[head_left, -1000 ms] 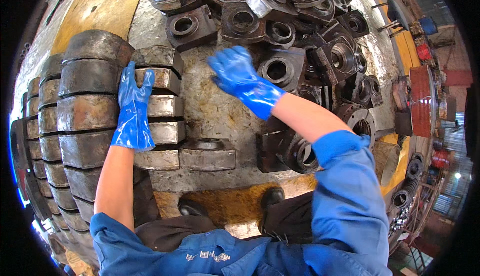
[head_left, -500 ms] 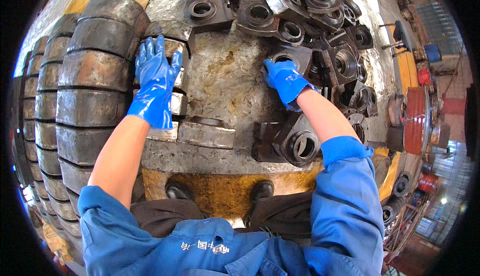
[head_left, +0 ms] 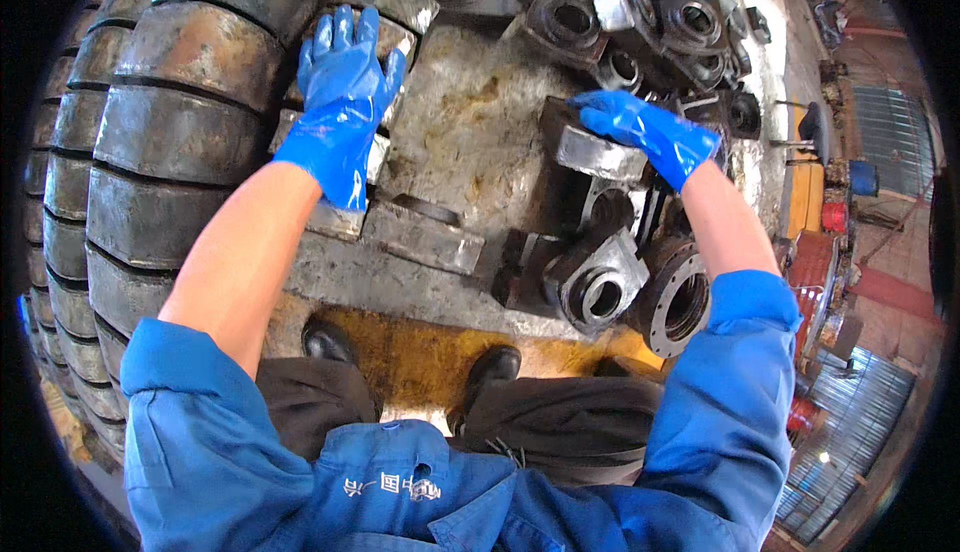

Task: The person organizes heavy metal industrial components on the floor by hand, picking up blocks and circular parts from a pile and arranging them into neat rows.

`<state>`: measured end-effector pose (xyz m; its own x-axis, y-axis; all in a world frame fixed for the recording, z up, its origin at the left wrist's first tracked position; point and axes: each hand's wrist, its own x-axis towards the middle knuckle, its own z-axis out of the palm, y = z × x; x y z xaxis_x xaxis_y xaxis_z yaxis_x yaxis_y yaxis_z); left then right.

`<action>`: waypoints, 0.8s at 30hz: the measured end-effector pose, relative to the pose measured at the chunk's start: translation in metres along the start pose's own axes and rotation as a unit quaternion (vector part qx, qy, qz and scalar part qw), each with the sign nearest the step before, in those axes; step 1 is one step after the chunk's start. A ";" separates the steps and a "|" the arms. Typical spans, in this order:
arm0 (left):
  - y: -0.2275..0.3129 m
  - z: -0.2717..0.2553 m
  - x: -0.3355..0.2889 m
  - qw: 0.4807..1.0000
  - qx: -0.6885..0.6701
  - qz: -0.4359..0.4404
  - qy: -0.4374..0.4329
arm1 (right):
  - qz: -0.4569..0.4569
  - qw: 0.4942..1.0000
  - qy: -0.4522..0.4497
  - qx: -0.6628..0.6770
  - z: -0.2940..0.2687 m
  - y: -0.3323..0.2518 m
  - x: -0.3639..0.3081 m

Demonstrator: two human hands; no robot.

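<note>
Toward the right of the worktop (head_left: 465, 102), beside the heap of bored metal parts (head_left: 570, 22), the right hand (head_left: 643, 130) has its fingers hooked over and gripping the far edge of a tilted block (head_left: 600, 158), though its thumb is hidden. From those fingers the block lies toward the wearer, its long axis roughly crosswise; the left hand (head_left: 347, 80), spread and gripping nothing, rests well apart on a row of blocks (head_left: 377, 158).

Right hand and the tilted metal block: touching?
Touching: head view shows the right hand curled over the upper edge of the tilted metal block, with no gap.
</note>
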<state>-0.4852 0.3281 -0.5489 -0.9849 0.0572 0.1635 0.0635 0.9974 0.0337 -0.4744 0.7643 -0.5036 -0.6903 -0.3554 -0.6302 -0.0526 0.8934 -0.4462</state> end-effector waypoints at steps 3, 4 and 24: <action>-0.006 0.005 -0.004 1.000 0.006 0.011 0.019 | -0.085 0.995 -0.025 -0.035 0.013 -0.006 0.030; -0.010 0.010 -0.002 0.999 0.013 0.020 0.026 | -0.094 0.992 -0.077 0.036 0.013 -0.015 0.039; -0.016 0.011 0.011 0.997 -0.014 0.079 0.018 | -0.006 0.934 0.287 -0.213 0.205 -0.067 -0.238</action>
<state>-0.4985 0.3131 -0.5590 -0.9559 0.2110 0.2044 0.2219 0.9745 0.0319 -0.1582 0.7325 -0.4541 -0.9544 -0.2699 -0.1276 -0.2612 0.9619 -0.0805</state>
